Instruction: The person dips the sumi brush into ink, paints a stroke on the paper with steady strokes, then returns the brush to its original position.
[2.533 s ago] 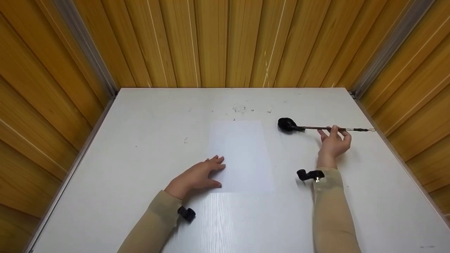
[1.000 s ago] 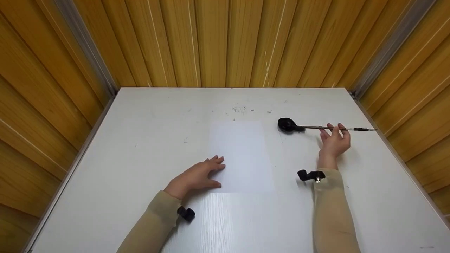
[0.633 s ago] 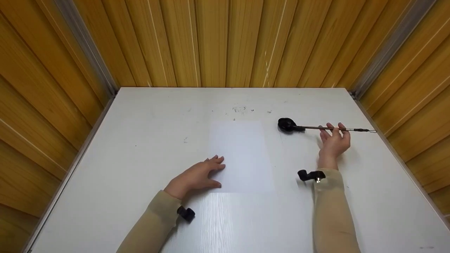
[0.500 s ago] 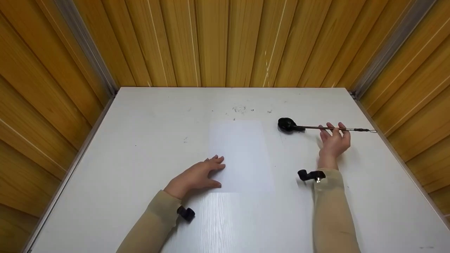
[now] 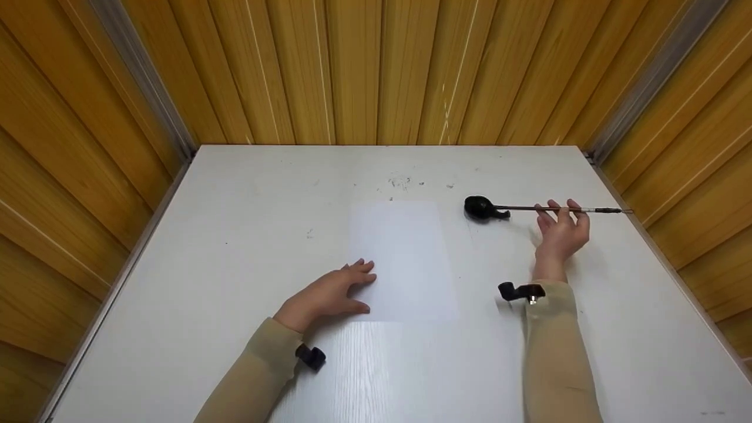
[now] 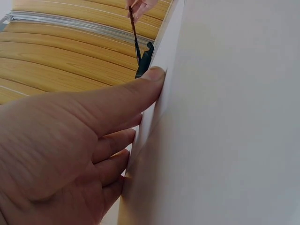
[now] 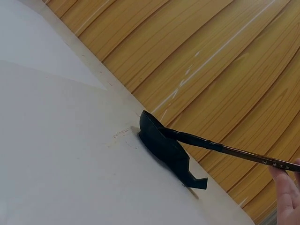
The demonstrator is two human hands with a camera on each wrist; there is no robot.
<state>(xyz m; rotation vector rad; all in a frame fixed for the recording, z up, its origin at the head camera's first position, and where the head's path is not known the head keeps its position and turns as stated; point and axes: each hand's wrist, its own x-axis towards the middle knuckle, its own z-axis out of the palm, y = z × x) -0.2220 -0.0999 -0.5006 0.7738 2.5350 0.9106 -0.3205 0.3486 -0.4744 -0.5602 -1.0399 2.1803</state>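
Observation:
A thin dark brush [image 5: 529, 208] lies level at the table's far right, its tip in a small black dish [image 5: 480, 207]. My right hand [image 5: 561, 232] pinches the shaft near its middle. In the right wrist view the brush [image 7: 234, 151] runs from the dish [image 7: 161, 143] to my fingertips [image 7: 288, 192]. A white sheet of paper [image 5: 405, 258] lies in the middle of the table. My left hand [image 5: 329, 294] rests flat on the sheet's near left edge with straight fingers. In the left wrist view the left hand [image 6: 70, 150] has its thumb on the paper [image 6: 225, 117].
The white table [image 5: 235, 235] is boxed in by wooden slat walls [image 5: 376, 70] at the back and both sides. Faint ink specks [image 5: 402, 183] mark the table beyond the sheet. Black camera mounts sit on both wrists [image 5: 520, 291].
My right hand has closed on the brush shaft and shifted slightly up and right, lifting the handle end a little. The tip stays in the dish. My left hand has not moved.

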